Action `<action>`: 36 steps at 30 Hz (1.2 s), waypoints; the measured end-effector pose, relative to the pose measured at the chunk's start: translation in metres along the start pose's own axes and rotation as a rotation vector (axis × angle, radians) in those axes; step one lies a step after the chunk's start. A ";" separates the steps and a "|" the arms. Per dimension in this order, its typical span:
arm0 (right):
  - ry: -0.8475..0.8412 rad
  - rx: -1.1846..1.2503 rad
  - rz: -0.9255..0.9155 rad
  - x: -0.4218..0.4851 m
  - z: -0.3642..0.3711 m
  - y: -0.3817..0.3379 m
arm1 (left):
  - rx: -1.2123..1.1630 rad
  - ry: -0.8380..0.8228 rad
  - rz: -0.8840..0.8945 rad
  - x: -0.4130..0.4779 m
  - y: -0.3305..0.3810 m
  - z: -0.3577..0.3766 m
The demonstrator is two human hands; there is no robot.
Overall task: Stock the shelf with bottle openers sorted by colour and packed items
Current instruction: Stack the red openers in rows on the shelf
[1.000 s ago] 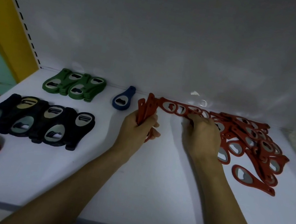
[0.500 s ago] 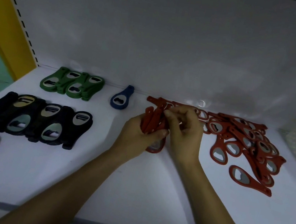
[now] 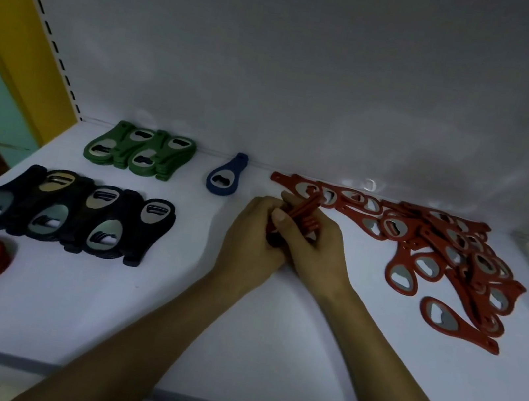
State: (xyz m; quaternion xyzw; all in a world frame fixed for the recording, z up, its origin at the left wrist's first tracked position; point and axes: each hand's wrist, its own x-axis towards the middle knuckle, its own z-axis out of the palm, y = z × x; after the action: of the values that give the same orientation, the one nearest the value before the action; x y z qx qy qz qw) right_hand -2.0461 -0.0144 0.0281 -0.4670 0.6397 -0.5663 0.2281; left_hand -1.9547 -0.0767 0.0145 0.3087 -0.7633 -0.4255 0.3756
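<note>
Our left grip (image 3: 252,233) and right grip (image 3: 316,248) curl round the stack of flat red plastic bottle openers (image 3: 302,212) above the white shelf (image 3: 268,339); we should square its edges before taking more from the loose red heap (image 3: 449,250) at three o'clock.

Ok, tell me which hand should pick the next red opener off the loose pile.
Right, probably. The loose red pile lies on the side of the right hand, while the left hand grips the red bundle and would have to cross over.
</note>
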 end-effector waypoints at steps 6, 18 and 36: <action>0.098 0.073 -0.073 -0.001 0.006 -0.008 | 0.188 0.146 0.114 -0.007 0.008 -0.002; 0.075 0.172 0.076 0.004 0.006 -0.006 | 0.558 -0.065 0.206 -0.007 -0.005 0.017; -0.150 1.057 0.516 -0.010 0.022 -0.042 | 0.507 0.127 0.185 -0.060 0.035 -0.030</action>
State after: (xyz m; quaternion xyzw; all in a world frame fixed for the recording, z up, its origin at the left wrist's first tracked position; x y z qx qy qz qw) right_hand -2.0093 -0.0142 0.0600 -0.1581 0.3461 -0.6998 0.6045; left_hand -1.9037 -0.0264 0.0370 0.3479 -0.8453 -0.1648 0.3705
